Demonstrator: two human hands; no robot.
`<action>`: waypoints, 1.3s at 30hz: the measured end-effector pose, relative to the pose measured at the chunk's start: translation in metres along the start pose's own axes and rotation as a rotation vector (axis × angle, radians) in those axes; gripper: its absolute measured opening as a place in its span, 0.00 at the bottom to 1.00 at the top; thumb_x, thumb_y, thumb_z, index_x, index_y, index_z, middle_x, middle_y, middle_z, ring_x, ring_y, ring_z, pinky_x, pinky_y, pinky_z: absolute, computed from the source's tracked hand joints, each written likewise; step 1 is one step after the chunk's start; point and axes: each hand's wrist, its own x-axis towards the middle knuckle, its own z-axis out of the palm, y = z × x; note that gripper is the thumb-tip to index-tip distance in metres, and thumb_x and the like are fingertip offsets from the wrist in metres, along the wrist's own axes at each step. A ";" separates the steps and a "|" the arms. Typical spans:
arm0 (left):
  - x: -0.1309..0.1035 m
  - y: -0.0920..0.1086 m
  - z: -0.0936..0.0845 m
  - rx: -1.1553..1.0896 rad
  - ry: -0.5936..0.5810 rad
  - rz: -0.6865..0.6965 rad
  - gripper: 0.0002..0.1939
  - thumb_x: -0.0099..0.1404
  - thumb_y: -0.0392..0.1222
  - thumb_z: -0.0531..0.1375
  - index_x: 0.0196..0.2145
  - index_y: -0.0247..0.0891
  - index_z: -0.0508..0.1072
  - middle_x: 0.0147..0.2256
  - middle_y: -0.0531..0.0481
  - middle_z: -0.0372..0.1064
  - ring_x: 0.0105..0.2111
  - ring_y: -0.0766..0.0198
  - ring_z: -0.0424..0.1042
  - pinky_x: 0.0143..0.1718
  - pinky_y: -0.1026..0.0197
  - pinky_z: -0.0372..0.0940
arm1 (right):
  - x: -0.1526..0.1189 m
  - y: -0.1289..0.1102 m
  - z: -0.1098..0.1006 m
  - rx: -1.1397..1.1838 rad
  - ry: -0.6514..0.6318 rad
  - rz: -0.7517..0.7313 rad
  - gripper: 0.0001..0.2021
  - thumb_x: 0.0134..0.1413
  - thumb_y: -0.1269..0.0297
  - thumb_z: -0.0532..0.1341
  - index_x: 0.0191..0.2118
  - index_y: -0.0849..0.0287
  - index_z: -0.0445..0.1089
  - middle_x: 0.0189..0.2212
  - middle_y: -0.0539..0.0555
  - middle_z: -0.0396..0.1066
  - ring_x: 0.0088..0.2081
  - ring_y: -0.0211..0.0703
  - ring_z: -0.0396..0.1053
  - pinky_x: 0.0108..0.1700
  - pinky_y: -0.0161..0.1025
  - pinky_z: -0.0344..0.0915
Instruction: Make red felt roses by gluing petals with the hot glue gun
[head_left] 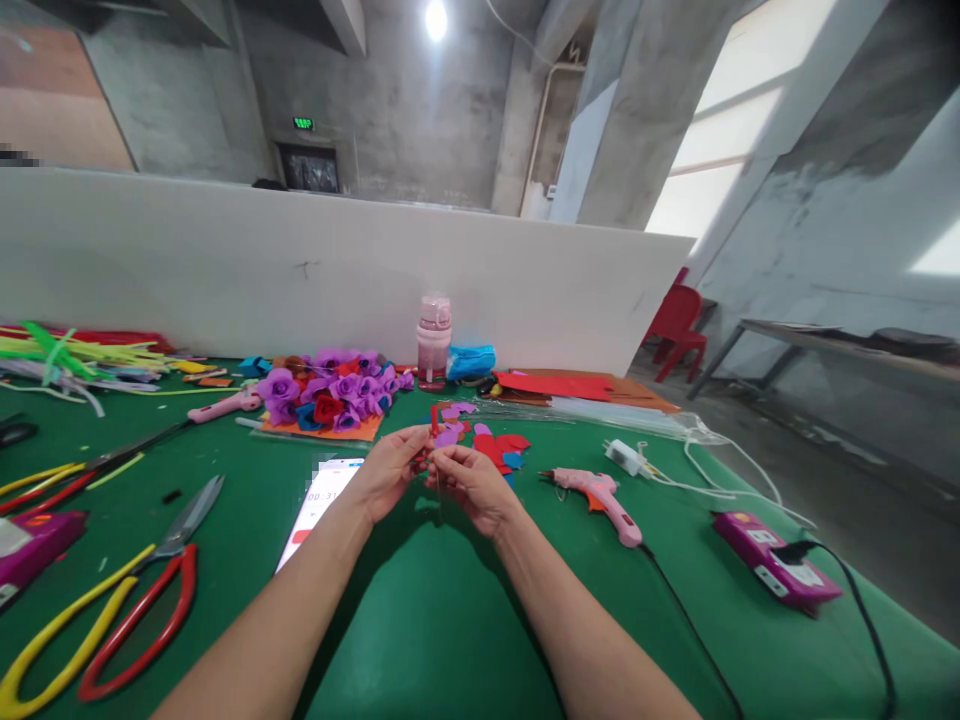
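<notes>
Left hand and right hand pinch red felt piece over desk. Pink bottle upright, capped, contents unclear. Glue gun near right hand.

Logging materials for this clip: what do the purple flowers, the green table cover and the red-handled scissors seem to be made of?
Purple rolled flowers: probably felt or foam sheet, matte with soft edges. Green table cover: smooth cloth or vinyl with a slight sheen; which one is unclear. Red-handled scissors: dull grey metal blades, handles apparently coated in glossy plastic.
</notes>
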 end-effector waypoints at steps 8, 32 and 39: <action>-0.001 -0.001 0.003 0.033 0.064 -0.028 0.14 0.45 0.44 0.68 0.26 0.31 0.74 0.18 0.54 0.63 0.18 0.74 0.59 0.20 0.69 0.55 | 0.002 0.005 -0.002 0.023 -0.065 0.035 0.15 0.35 0.59 0.71 0.29 0.63 0.71 0.22 0.47 0.69 0.24 0.30 0.67 0.36 0.34 0.64; -0.002 0.003 -0.002 -0.016 -0.061 -0.067 0.12 0.51 0.44 0.65 0.29 0.31 0.72 0.23 0.54 0.62 0.20 0.74 0.60 0.23 0.68 0.58 | 0.004 0.010 0.000 0.137 -0.036 0.108 0.15 0.33 0.60 0.71 0.26 0.63 0.70 0.22 0.47 0.69 0.23 0.30 0.67 0.35 0.34 0.65; -0.002 0.001 0.003 0.002 0.076 -0.052 0.13 0.45 0.42 0.69 0.20 0.32 0.69 0.17 0.56 0.61 0.17 0.75 0.58 0.19 0.70 0.55 | 0.005 0.013 -0.003 0.111 -0.062 0.132 0.15 0.34 0.60 0.71 0.27 0.64 0.70 0.23 0.48 0.70 0.24 0.31 0.68 0.36 0.35 0.65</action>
